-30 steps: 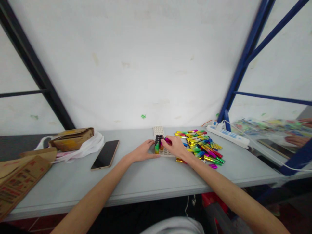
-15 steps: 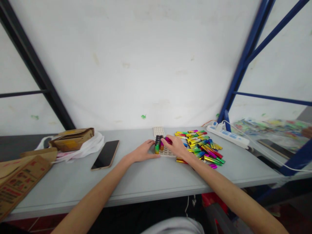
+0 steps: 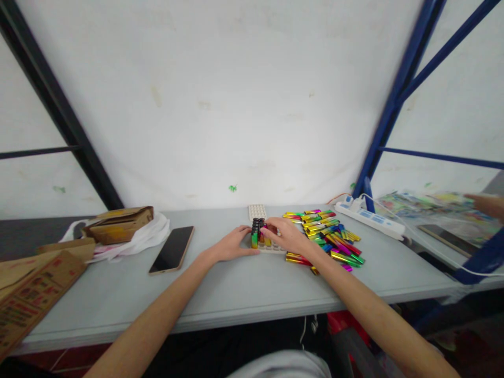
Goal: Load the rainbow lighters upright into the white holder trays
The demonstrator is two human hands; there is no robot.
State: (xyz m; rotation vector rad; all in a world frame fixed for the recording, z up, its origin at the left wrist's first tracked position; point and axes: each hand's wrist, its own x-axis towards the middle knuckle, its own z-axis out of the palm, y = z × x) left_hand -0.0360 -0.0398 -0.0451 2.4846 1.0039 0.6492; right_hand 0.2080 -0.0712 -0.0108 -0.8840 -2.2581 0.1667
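Several shiny tubes with black tops, coloured green, gold and magenta, stand upright in rows at the left end of a pale tray with round pockets. My left hand is open around the tray's left end, thumb stretched along the front and fingers beside the tubes. Whether it touches them I cannot tell. Over the tray, my right hand pinches a gold and magenta tube beside the standing rows; its fingers hide part of it. A loose pile of similar shiny tubes lies to the right.
A second pale tray sits behind, near the wall. Left are a phone, a white plastic bag and a cardboard box. A power strip lies right, by a blue frame. Another person's hand shows far right.
My right hand has lowered the tube it holds, from tilted to more upright beside the rows. My left hand has kept its place. The other person's hand at far right has come further into view.
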